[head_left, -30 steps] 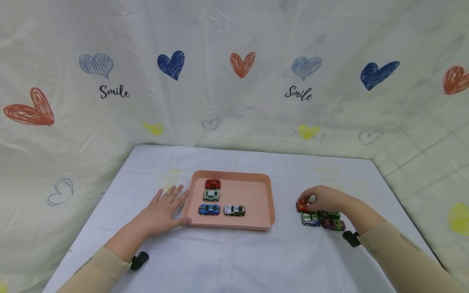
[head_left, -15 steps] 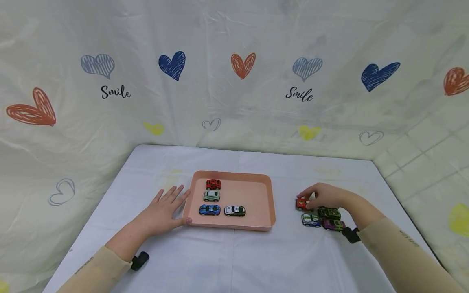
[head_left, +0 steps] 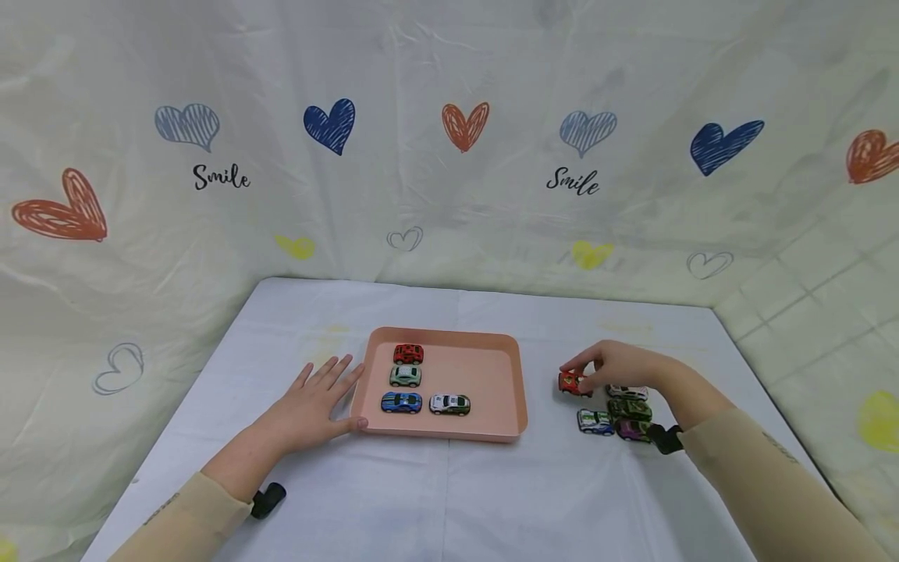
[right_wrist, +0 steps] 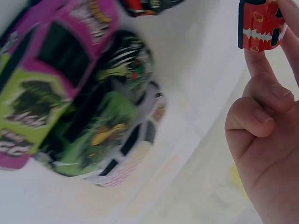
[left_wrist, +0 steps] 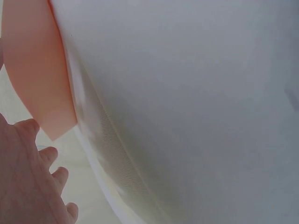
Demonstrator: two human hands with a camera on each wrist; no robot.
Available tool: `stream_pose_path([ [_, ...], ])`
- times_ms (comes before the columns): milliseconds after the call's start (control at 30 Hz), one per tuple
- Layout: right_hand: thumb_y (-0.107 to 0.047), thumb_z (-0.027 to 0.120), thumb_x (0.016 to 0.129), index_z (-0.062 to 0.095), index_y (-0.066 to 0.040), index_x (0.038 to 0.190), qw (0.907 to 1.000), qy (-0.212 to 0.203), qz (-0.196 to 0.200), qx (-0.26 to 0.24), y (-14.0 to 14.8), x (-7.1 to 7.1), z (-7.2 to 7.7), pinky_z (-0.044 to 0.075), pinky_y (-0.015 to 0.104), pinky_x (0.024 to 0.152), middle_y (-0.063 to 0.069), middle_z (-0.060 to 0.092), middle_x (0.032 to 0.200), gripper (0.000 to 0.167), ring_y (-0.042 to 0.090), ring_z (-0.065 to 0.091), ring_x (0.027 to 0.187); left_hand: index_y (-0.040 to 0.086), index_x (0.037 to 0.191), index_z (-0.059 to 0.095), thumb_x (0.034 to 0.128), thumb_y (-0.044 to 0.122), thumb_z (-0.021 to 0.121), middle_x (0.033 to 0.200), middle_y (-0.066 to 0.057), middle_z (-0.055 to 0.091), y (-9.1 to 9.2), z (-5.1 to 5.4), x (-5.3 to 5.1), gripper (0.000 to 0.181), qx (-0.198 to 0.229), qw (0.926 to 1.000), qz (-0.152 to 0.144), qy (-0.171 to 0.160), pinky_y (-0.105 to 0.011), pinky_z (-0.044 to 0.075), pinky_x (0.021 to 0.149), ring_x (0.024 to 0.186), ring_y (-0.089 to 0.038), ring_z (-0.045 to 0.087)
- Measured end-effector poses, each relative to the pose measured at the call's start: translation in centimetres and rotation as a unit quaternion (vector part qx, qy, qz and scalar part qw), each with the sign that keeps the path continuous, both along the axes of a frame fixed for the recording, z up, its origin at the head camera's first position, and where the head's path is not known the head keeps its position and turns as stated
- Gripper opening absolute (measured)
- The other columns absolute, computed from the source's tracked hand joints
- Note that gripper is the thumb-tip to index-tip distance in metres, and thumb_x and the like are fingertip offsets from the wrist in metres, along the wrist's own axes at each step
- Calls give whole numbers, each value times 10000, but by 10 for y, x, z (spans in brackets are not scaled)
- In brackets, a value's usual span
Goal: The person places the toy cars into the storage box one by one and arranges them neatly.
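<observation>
My right hand [head_left: 625,368] pinches a small red toy car [head_left: 570,382] between thumb and fingertips, just left of a cluster of toy cars. In the right wrist view the held red car [right_wrist: 262,25] shows at the top right, its other fingers curled below it. My left hand [head_left: 309,407] lies with fingers spread at the left edge of a pink tray [head_left: 495,378], thumb touching the near left corner. Inside the tray stand a red car [head_left: 408,354], a pale green car [head_left: 405,376], a blue car [head_left: 402,403] and a white car [head_left: 449,404].
Beneath and beside my right wrist are a white-and-blue car [head_left: 595,422], a green car [head_left: 630,410], a purple-and-lime car [right_wrist: 46,98] and a whitish car [head_left: 627,393], close together. A white cloth covers the table [head_left: 393,499]. A heart-patterned sheet [head_left: 492,203] hangs behind.
My right hand has lifted the red car slightly and moved it up and left in the head view, away from the cluster, uncovering the whitish car. My left hand and the tray stay put.
</observation>
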State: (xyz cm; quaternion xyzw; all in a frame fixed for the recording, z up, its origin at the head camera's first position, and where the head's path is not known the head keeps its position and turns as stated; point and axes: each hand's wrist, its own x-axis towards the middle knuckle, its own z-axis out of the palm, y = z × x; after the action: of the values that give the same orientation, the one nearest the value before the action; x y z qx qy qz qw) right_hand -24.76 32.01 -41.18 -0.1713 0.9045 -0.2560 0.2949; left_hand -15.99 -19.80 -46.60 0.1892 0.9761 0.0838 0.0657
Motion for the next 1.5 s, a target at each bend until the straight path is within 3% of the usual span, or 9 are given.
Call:
stream_pose_path([
  [167,-208,746,876,675,-126,1299,9997,-65,175,-161,-11,-5,9,467,347,720,59,648,1164,437,224,570,925,166,1586,258,868,732,532,1644,-105,190,0,0,0,955,-58,10000,36,23,-595,66,1196,1503,-359,142],
  [500,-242,748,878,694,-208,1278,9995,-30,305,-42,-46,-17,19,472,365,736,10,654,1118,405,203,594,887,167,1586,258,869,732,531,1643,-107,190,-1,-2,0,953,-15,10000,41,11,-599,59,1196,1502,-366,144],
  [767,-213,758,873,720,-240,1225,9978,-122,515,-411,-92,-24,23,428,327,655,25,688,931,356,216,510,744,181,1590,244,860,745,526,1647,-95,181,-1,-3,-1,965,-53,10000,30,21,-595,60,1197,1505,-355,138],
  [1133,-230,761,873,716,-302,1222,9957,-227,755,-481,-151,-33,24,418,319,674,-10,713,963,359,196,528,841,187,1593,234,859,751,520,1648,-94,176,0,-2,-1,969,-87,10000,14,-22,-598,63,1196,1505,-358,135],
  [1367,-219,764,878,720,-269,1223,9932,-295,962,-585,-176,-38,21,510,461,862,-27,695,1011,351,202,578,964,195,1596,223,855,773,494,1652,-87,167,-1,-3,-1,979,-94,10000,-15,-10,-596,56,1197,1508,-352,129],
  [1500,-204,755,887,716,-255,1232,9915,-279,1162,-522,-185,-38,16,508,373,835,-28,686,1025,351,194,604,962,194,1595,226,856,779,483,1651,-87,170,-1,-3,-1,977,-124,9999,-50,53,-599,65,1195,1506,-352,135],
])
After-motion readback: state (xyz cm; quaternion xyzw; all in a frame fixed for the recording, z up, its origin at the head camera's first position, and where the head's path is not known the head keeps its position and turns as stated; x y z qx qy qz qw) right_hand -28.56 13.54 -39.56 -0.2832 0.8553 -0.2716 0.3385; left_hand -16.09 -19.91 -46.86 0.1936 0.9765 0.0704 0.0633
